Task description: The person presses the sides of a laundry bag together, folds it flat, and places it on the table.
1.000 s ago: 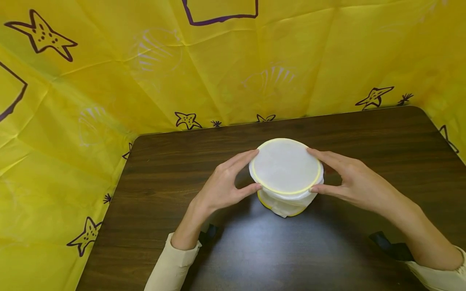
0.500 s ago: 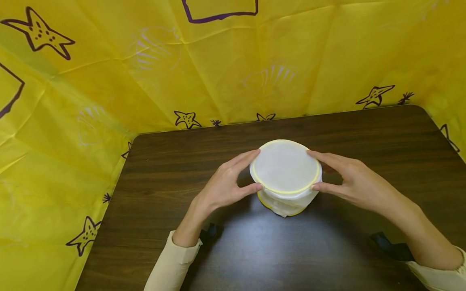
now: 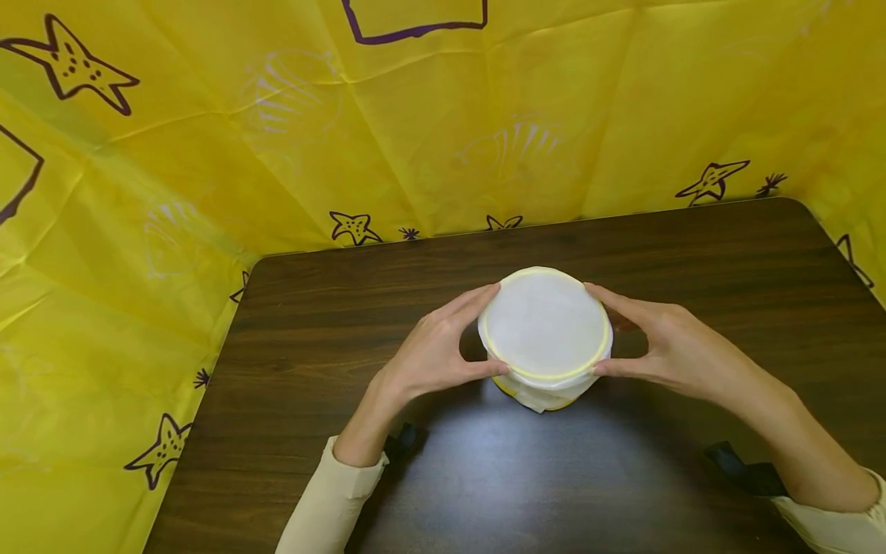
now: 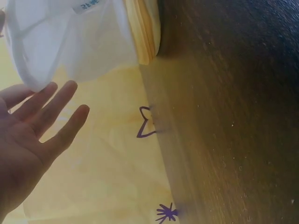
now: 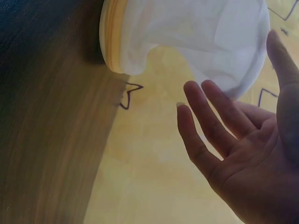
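Observation:
A round white cloth cylinder [image 3: 545, 323] with yellow bands at its top and bottom rims stands on the dark wooden table. Its soft side wall [image 5: 191, 28] sags and creases between a raised upper rim and a yellow base [image 4: 140, 30]. A small label with blue print [image 4: 88, 5] shows on the wall. My left hand [image 3: 436, 346] holds the upper rim at its left edge, thumb at the near side and forefinger farther round. Opposite it, my right hand [image 3: 667, 346] holds the right edge likewise. The remaining fingers of both hands are spread below the rim.
The dark wood-grain table [image 3: 332, 331] reaches back to a yellow cloth backdrop [image 3: 415, 138] with drawn starfish and shells. Dark straps [image 3: 744, 469] hang by both wrists. Pale sleeves [image 3: 335, 492] cover the forearms.
The top of the cloth cylinder has shifted slightly right and toward me, so less of its front wall shows. My left hand has moved a little right with it; the right hand is nearly still.

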The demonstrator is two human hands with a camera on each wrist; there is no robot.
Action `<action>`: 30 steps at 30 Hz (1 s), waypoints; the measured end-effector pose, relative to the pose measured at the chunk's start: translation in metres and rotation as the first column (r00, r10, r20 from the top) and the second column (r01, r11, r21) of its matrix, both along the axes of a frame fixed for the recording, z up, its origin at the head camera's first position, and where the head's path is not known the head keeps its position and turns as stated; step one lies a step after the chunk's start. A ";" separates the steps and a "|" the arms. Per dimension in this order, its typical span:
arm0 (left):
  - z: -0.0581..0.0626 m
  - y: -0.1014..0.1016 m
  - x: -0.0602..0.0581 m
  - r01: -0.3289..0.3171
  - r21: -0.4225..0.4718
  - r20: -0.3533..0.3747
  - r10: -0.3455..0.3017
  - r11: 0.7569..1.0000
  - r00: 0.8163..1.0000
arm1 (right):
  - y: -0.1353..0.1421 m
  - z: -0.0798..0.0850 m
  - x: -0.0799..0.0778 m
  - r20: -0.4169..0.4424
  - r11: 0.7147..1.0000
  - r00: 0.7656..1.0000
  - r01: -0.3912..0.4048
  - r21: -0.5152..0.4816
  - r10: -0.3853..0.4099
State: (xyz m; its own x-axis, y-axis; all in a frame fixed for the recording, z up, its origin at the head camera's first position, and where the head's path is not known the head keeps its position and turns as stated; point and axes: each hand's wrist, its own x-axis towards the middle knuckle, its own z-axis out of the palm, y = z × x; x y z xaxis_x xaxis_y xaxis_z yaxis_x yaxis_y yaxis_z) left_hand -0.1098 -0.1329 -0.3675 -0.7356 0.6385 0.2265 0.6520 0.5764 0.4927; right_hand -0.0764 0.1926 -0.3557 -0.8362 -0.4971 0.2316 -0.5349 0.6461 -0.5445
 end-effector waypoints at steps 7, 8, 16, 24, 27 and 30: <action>-0.003 0.003 -0.001 -0.004 -0.032 0.000 0.004 0.999 1.000 | 0.000 -0.002 -0.001 0.047 0.999 0.999 0.016 0.028 -0.017; -0.003 0.004 -0.002 -0.006 -0.037 0.003 0.006 0.999 1.000 | 0.000 -0.002 -0.001 0.055 0.999 0.998 0.017 0.031 -0.019; -0.006 0.005 -0.002 -0.011 -0.059 0.054 0.015 0.998 0.998 | -0.002 -0.006 -0.002 0.112 0.998 0.993 0.032 0.051 -0.038; -0.009 0.005 -0.003 0.012 -0.028 0.080 -0.010 1.000 0.997 | -0.003 -0.007 -0.001 0.248 1.000 0.969 0.023 -0.013 -0.019; -0.010 0.005 -0.004 0.017 -0.023 0.088 -0.014 1.000 0.996 | -0.003 -0.009 0.000 0.275 0.999 0.961 0.011 -0.043 0.001; -0.012 0.005 -0.004 0.017 -0.023 0.099 -0.014 1.000 0.995 | -0.003 -0.011 0.000 0.293 0.998 0.956 0.012 -0.060 0.006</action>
